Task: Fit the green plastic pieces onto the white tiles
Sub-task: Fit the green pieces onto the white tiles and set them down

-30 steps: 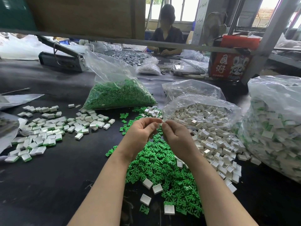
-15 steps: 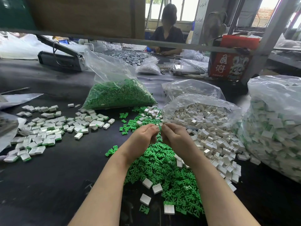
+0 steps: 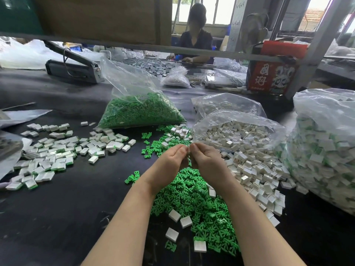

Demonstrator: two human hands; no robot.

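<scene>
A loose heap of green plastic pieces (image 3: 194, 200) lies on the black table under my wrists, with a few white tiles (image 3: 186, 221) on it. My left hand (image 3: 170, 162) and my right hand (image 3: 206, 160) meet above the heap, fingertips together, pinching a small white tile (image 3: 189, 150) that is mostly hidden between them. More white tiles (image 3: 255, 169) spill from an open clear bag on the right. Tiles with green fitted (image 3: 55, 152) are scattered at the left.
A clear bag of green pieces (image 3: 142, 110) stands behind the heap. A large bag of finished tiles (image 3: 326, 146) fills the right edge. A red carton (image 3: 272, 77), a shelf post and a sealing tool (image 3: 73, 68) stand at the back, where a person sits.
Both hands stayed pressed together over the heap, sinking slightly and then lifting a little; the fingertips shifted on the small piece between them.
</scene>
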